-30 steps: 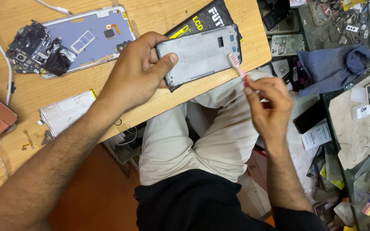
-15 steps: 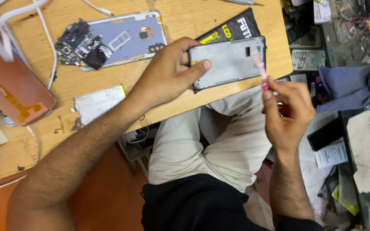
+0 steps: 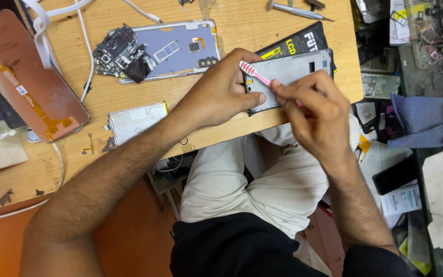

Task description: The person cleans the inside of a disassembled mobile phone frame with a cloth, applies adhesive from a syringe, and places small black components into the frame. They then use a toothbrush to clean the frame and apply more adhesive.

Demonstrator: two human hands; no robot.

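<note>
My left hand (image 3: 220, 92) grips the left end of a grey phone frame (image 3: 296, 72) held over the edge of the wooden table (image 3: 242, 20). My right hand (image 3: 314, 110) holds a pink toothbrush (image 3: 255, 73); its white bristled head rests on the frame's upper left corner, close to my left thumb. The right hand covers the lower middle of the frame. A black box with yellow lettering (image 3: 296, 43) lies under the frame.
A dismantled phone body with a blue interior (image 3: 173, 48) and a loose dark component cluster (image 3: 119, 54) lie on the table. A battery (image 3: 137, 122), a copper-backed screen panel (image 3: 32, 84), white cables (image 3: 83, 31) and a screwdriver (image 3: 296, 9) are nearby. Cluttered parts and a blue cloth (image 3: 426, 120) lie at right.
My right hand has moved left across the frame, bringing the toothbrush from the frame's right edge to its upper left corner. The view has shifted, showing more of the table's left side.
</note>
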